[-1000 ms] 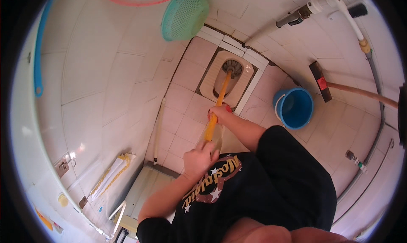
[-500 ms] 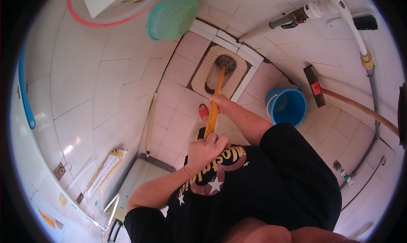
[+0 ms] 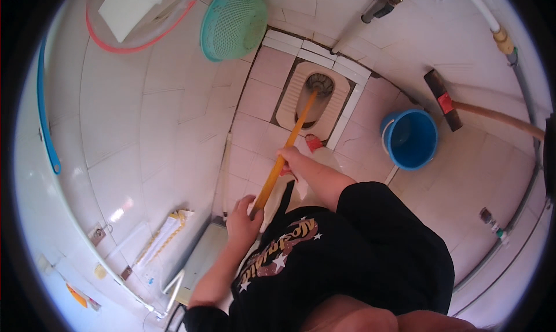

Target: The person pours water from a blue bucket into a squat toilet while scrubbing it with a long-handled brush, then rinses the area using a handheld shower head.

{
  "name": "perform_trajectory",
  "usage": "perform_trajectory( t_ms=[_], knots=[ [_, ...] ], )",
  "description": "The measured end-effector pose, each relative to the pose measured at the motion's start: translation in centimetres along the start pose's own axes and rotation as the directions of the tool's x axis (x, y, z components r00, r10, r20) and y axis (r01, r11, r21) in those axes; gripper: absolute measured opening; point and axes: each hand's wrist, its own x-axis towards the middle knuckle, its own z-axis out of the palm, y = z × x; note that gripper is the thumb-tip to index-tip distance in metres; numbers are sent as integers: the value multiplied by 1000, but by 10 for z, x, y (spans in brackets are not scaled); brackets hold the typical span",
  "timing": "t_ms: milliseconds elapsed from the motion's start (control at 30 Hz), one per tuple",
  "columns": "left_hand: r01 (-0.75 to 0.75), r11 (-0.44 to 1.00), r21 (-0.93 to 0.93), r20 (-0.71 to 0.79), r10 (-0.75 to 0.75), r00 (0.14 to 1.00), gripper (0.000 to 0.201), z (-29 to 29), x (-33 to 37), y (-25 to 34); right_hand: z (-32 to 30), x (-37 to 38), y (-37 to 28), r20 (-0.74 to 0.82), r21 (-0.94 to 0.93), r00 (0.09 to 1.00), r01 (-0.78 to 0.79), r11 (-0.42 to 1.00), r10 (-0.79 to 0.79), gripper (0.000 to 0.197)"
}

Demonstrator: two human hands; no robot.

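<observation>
A person stands at a squat toilet, seen from above. A yellow pole slants from the toilet's bowl, where its dark round head sits, down and left toward the body. The right hand, nearer the toilet, has its fingers closed around the pole's middle. The left hand, farther from the toilet, has thumb and fingers curved about the upper end; how firmly they hold cannot be told. From both hands, the head lies up and right along the pole. A blue bucket stands right of the toilet.
</observation>
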Motion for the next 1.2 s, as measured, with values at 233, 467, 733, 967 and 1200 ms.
perform_trajectory(
  t_ms=[233, 467, 733, 967, 1200],
  knots=[
    [687, 663, -296, 649, -388, 655, 25, 19, -75, -79, 36, 19, 73, -192, 97, 973, -110, 989, 127, 13],
    [175, 874, 454, 438, -389, 811, 27, -104, -110, -58, 121, -79, 71, 218, 621, 970, -223, 752, 108, 8],
    [-118, 870, 479, 299, -35, 954, 33, -110, -85, -12, 107, -82, 45, 252, 773, 968, -198, 603, -5, 10],
    [-22, 922, 387, 359, -129, 924, 30, -47, 6, 19, 50, -22, -13, -140, 511, 990, 96, 855, -27, 10],
    [-67, 961, 268, 317, -22, 948, 31, -9, 19, 23, 18, -3, -31, -250, 154, 968, 40, 987, 0, 8]
  ],
)
